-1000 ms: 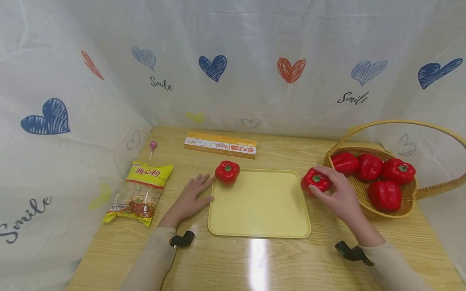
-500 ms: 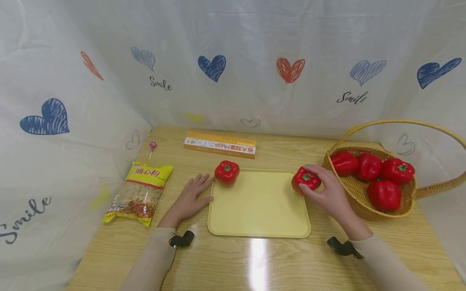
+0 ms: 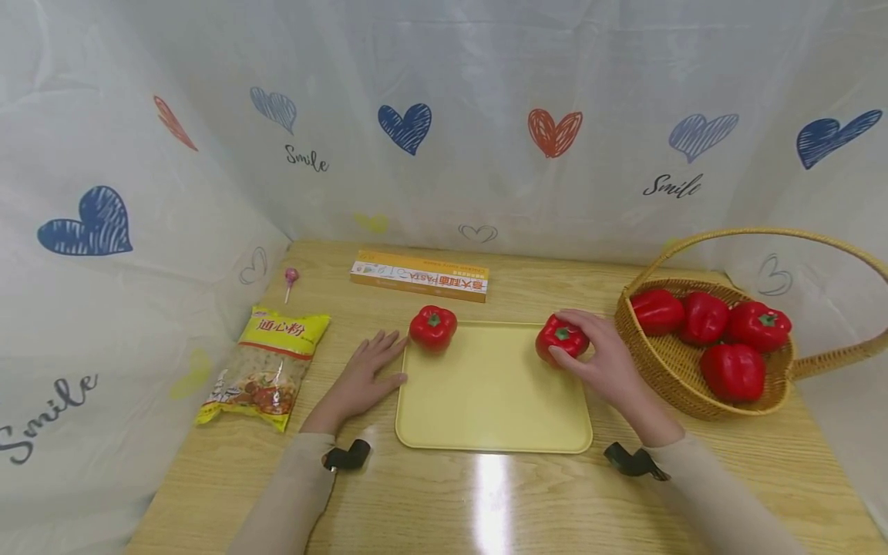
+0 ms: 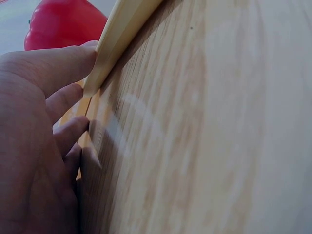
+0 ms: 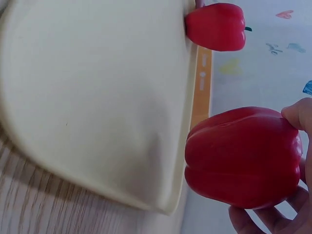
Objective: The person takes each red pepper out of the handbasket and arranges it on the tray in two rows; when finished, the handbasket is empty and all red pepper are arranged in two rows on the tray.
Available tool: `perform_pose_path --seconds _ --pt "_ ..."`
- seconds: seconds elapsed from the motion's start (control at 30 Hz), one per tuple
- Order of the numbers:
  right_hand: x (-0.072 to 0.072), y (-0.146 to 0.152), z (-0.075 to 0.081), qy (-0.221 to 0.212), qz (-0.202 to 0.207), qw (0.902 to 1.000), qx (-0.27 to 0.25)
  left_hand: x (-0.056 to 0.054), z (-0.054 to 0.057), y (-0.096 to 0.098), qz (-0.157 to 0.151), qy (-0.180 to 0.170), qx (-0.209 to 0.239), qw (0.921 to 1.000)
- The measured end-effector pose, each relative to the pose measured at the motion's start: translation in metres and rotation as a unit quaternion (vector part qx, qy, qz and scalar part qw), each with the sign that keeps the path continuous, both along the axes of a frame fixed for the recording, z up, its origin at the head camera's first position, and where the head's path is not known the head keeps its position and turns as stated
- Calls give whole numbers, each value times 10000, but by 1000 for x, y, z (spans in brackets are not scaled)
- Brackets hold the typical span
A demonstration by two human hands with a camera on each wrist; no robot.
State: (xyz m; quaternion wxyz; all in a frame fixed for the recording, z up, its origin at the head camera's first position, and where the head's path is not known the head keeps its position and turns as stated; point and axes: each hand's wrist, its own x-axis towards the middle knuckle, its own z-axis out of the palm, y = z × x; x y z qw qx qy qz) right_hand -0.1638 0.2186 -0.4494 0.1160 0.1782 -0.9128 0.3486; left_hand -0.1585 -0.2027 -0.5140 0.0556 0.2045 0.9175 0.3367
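Observation:
My right hand [image 3: 603, 358] grips a red bell pepper [image 3: 559, 339] between thumb and fingers, over the far right corner of a yellow tray [image 3: 492, 393]. In the right wrist view the held pepper [image 5: 243, 158] shows clear of the tray, its shadow on the tray floor. Another red bell pepper [image 3: 433, 329] sits at the tray's far left corner. On the left, my left hand [image 3: 363, 381] lies with fingers spread on the table, thumb tip at the tray's left rim. The left wrist view shows that thumb [image 4: 73, 63] against the tray edge [image 4: 114, 46].
A wicker basket [image 3: 666, 378] with a tall handle holds several red bell peppers [image 3: 733, 373] at the right. Behind the tray lies a pasta box [image 3: 419, 276]. A yellow-topped pasta bag [image 3: 267, 366] and a lollipop [image 3: 291, 277] lie at the left. A printed curtain [image 3: 479, 193] encloses the table.
My right hand has carried the bell pepper leftward, from beside the tray's right edge to over its far right corner. The left hand has stayed in place.

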Motion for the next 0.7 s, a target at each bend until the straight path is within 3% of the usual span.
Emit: perform_pose_path --seconds 0.43,0.7 --pt "-11 -28 -4 -191 203 9996 -100 0 -2 1 -17 86 88 9999" --pt "-17 -41 -9 -314 257 9990 -209 -1 -1 -1 6 -65 21 10000"
